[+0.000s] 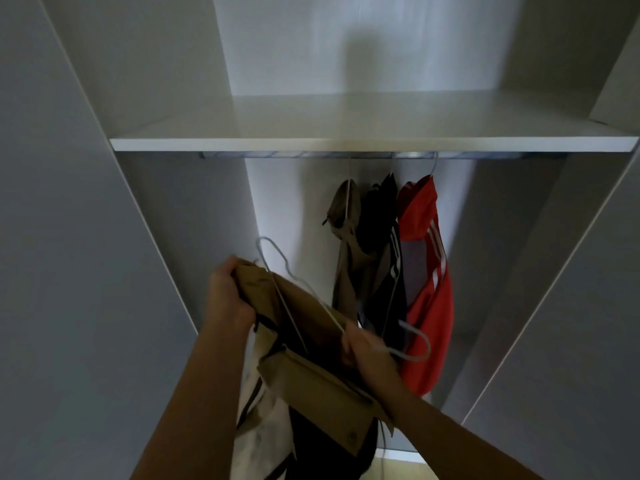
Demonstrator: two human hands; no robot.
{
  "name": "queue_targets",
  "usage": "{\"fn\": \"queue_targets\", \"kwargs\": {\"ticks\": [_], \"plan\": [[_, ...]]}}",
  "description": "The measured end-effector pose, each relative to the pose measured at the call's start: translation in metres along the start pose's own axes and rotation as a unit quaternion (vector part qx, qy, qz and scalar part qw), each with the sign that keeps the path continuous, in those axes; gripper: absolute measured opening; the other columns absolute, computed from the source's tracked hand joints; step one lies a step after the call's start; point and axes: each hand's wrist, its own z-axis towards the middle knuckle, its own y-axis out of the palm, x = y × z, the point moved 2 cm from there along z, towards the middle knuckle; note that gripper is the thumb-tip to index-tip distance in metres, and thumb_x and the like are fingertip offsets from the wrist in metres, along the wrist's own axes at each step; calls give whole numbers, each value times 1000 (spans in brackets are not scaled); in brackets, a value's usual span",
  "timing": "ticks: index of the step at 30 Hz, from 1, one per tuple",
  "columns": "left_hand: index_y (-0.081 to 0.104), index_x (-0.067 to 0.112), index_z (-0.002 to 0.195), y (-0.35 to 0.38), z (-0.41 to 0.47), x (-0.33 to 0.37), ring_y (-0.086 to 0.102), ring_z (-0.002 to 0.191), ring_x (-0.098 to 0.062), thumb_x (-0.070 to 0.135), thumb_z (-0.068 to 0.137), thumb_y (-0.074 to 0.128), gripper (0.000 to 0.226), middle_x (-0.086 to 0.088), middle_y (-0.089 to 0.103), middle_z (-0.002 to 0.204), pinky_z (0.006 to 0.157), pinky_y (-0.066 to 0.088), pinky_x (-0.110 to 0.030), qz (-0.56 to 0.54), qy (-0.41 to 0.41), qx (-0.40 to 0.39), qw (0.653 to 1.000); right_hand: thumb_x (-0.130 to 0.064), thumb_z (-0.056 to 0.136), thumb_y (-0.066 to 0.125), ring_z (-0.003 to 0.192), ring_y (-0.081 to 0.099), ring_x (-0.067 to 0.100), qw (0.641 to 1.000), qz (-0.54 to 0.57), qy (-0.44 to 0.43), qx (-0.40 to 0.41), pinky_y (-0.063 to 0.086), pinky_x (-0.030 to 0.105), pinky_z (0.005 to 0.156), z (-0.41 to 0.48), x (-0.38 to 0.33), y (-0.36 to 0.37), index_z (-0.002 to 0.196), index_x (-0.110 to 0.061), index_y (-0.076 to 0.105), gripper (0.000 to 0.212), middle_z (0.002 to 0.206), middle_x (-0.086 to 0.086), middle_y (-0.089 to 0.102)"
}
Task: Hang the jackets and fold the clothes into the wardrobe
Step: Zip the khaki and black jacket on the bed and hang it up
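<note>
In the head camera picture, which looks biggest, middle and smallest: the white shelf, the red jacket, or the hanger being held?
1. White shelf: biggest, stretching almost across the picture.
2. Red jacket and white hanger: they look about equally long. The hanger is nearer the camera, so I won't rank them.

Hung on the rail: three jackets, being one khaki jacket, one black jacket and one red jacket. Off the rail: one tan jacket, one white hanger. One shelf; one rail.
</note>
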Motion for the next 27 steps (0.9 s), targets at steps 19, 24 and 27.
{"fn": "queue_targets", "kwargs": {"ticks": [19,24,27], "plan": [[57,3,73,-13,-39,19,47,59,-6,17,91,54,23,-9,51,62,58,36,-17,545,420,-258,678,-24,98,47,37,40,0,947,-282,-126,-83,28,11,41,35,-85,3,62,-17,54,38,49,-7,42],[62,34,64,-41,-49,21,59,63,2,7,88,62,37,15,62,64,60,43,-13,680,206,-339,617,-27,97,48,73,57,19,917,-365,-72,-145,45,31,72,34,-74,20,79,-14,65,28,80,8,63],[62,25,73,-51,-46,33,65,75,-11,44,78,64,20,12,67,74,65,47,-20,720,184,-256,618,-28,95,52,65,54,12,930,-315,-99,-162,45,27,65,36,-94,24,73,-11,65,31,69,4,57]]}}
